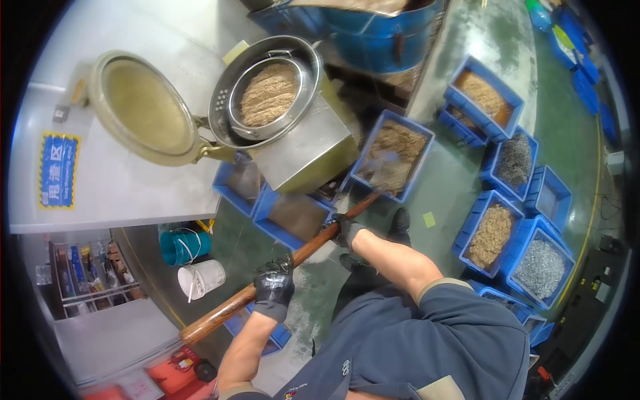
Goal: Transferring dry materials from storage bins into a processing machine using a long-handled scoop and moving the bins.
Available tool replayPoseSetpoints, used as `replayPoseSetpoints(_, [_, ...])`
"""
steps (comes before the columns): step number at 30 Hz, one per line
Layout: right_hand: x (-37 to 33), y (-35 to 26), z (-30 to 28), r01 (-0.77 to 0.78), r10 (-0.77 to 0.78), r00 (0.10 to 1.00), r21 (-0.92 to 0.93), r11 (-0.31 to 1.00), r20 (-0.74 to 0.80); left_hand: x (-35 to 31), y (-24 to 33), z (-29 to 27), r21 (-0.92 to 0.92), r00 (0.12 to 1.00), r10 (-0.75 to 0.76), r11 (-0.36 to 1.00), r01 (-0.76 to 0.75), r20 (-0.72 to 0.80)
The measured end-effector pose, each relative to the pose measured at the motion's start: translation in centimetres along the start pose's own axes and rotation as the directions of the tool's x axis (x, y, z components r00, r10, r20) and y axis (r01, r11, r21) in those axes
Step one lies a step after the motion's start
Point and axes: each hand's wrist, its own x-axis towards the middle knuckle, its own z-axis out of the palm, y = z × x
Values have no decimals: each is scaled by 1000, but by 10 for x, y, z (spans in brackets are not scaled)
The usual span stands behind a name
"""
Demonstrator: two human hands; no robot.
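Note:
Black gloves cover both hands, and each is closed around the long wooden handle of a shovel (312,247). My left hand (274,288) grips it lower down, nearer the thick butt end at the lower left. Farther up the handle, my right hand (349,231) holds it close to the bins. The shovel's head reaches into a blue bin (359,175) of brown metal shavings (404,141); it is blurred and partly lost among them. Left of that bin, a round machine drum (220,110) holds a perforated basket (235,120) with brown shavings (269,95) in it.
The drum's round lid (143,110) stands open at its left. More blue bins (293,217) sit below the machine, and several filled ones (490,233) line the right. A large blue drum (380,40) is at the back. Teal (175,248) and white buckets (202,279) stand left.

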Motion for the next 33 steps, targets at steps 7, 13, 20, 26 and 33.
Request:
replayPoseSetpoints(7, [30,-26,-19,112,-113,990,17,994,89,-41,-32,-142,-66,933,-144,982,175,329])
replayPoseSetpoints(13, [54,-52,-53,140,-160,981,169,976,114,-45,-30,-162,-353,789,-193,815,460,583])
replayPoseSetpoints(20, [74,-52,-90,193,-262,946,317,929,192,-86,-18,-104,-481,941,-112,836,263,320])
replayPoseSetpoints(26, [88,-72,-115,262,-323,927,288,921,190,-127,8,-40,-651,810,-148,522,551,567])
replayPoseSetpoints(33, [103,-165,-120,402,-403,915,46,915,23,-109,63,42,-656,906,-123,651,382,405])
